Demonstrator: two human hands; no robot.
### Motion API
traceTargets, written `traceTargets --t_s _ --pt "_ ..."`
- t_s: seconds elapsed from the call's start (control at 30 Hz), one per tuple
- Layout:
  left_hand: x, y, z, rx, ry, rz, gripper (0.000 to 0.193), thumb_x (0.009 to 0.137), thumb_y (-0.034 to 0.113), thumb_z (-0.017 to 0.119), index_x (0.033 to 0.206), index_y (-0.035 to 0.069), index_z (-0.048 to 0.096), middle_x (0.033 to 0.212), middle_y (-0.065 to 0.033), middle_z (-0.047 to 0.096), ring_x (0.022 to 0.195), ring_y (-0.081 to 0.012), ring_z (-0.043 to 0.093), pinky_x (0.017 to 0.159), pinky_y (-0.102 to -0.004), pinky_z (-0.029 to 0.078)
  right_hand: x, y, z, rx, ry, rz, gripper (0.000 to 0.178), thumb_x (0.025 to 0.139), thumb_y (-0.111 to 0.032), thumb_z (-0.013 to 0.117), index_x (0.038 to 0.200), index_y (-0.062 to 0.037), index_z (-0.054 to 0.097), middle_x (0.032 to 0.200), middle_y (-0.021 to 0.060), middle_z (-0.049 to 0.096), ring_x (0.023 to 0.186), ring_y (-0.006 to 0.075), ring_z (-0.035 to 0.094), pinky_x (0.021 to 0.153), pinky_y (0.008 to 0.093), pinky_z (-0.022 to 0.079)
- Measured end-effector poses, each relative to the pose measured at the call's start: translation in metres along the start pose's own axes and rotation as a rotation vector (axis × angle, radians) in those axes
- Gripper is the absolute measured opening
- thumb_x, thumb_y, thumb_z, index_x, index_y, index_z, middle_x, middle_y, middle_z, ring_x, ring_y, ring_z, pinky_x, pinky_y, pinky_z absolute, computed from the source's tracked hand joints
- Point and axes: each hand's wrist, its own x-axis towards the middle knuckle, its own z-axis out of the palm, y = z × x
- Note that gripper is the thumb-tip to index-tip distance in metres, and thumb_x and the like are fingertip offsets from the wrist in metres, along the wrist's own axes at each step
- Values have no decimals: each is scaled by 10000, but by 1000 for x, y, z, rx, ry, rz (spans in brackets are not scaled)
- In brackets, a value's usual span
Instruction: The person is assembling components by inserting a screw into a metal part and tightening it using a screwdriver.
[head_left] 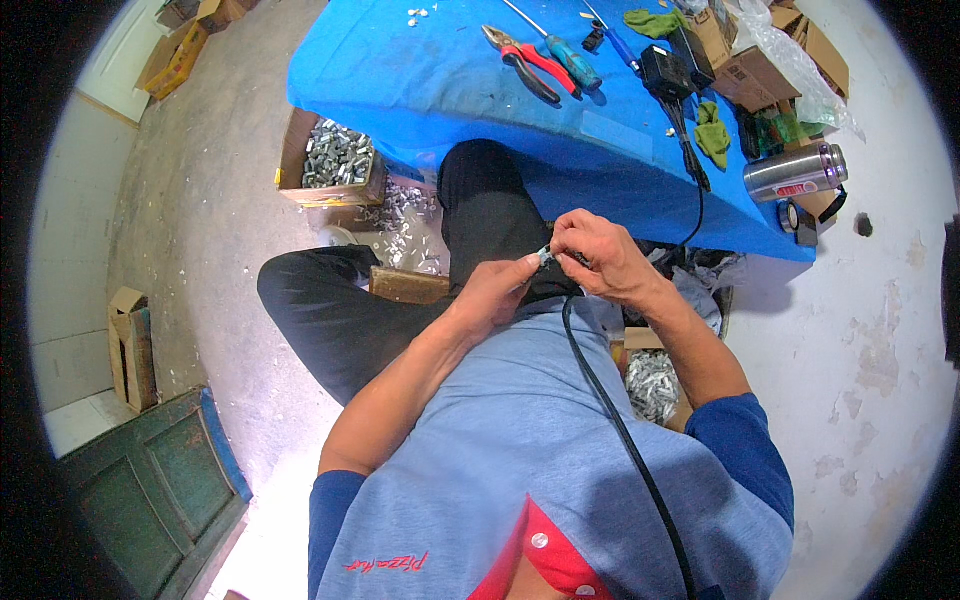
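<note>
In front of my waist, both hands meet at a small silvery metal piece [545, 257], too small to tell its exact kind. My left hand [497, 287] is closed, pinching the piece between thumb and fingers. My right hand [603, 255] is closed too, with bent fingertips against the piece's right end; they partly hide it. Left of my knee stands an open cardboard box [335, 194] full of similar-looking small metal pieces [338, 155]. More silvery pieces [652, 388] lie in a container beneath my right forearm.
A blue-covered table [430, 70] stands ahead, bearing red-handled pliers [530, 65], a teal-handled screwdriver [573, 63], a black power adapter [664, 72] and a steel flask [795, 172]. A black cable [625, 430] runs down over my shirt. Small white bits [408, 230] litter the floor.
</note>
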Motion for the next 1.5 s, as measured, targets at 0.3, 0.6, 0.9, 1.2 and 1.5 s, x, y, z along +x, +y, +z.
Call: traceTargets --t_s 0.3,0.6,0.9,1.2,1.5 --pt "1 0 -1 -27 -4 -12 431 905 546 570 749 149 503 543 98 322 438 -36 252 410 -224 151 -9 4 23 84 225 94 124 819 -20 644 943 -24 634 998 109 626 811 210 622 695 301 494" --pt "4 2 -1 -164 -23 -84 535 946 630 400 754 139 490 518 73 325 432 -71 250 432 -224 210 -8 11 37 947 330 655 335 938 -209 619 1201 -12 554 983 60 653 724 87 604 628 212 482" --pt "3 1 -3 -234 -79 -105 559 972 617 333 762 127 500 504 67 318 417 -67 240 418 -223 203 10 17 45 1199 287 682 140 921 -192 642 988 -95 565 905 23 639 713 72 585 617 200 478" --pt "-5 4 -11 -358 -107 -68 638 959 667 250 776 111 502 509 51 341 410 -68 256 406 -216 217 17 21 48 1405 273 547 144 925 -198 635 1024 -121 565 979 45 667 809 93 605 675 224 489" --pt "-6 6 -8 -374 -70 -77 588 970 630 304 775 112 502 516 52 351 414 -61 258 412 -205 223 17 25 50 1441 277 550 128 928 -207 631 1019 -129 586 966 43 673 826 96 605 688 232 479"
